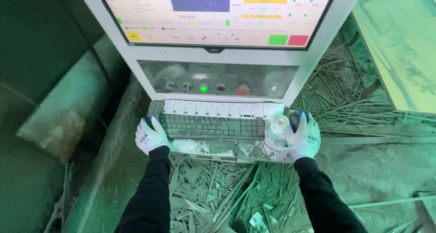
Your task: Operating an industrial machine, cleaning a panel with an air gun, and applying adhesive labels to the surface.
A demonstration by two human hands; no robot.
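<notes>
A white control console [136,65] fills the upper middle of the view, tilted toward the person. Its screen [218,15] glows with coloured boxes and a purple drawing. Below the screen, a clear cover [218,80] shields a row of round buttons, one of them lit green [204,88]. Around the console's base, the floor [363,169] is littered with pale offcut strips and dust.

A dusty grey keyboard [206,125] sits on the shelf [204,147] along the console's lower edge, with a row of white paper labels [218,108] lying along its far edge.

The left hand [151,135], in a white glove with blue fingertips, rests at the keyboard's left end, fingers curled over the shelf's left corner, touching the outermost keys.

The right hand [305,137], gloved the same way, is at the shelf's right corner, just past the keyboard's right end. Its fingers wrap around the right side of a white roll of tape [278,129], gripping it; the roll stands between the hand and the keyboard, touching the palm.

Both arms wear dark sleeves [150,196].
</notes>
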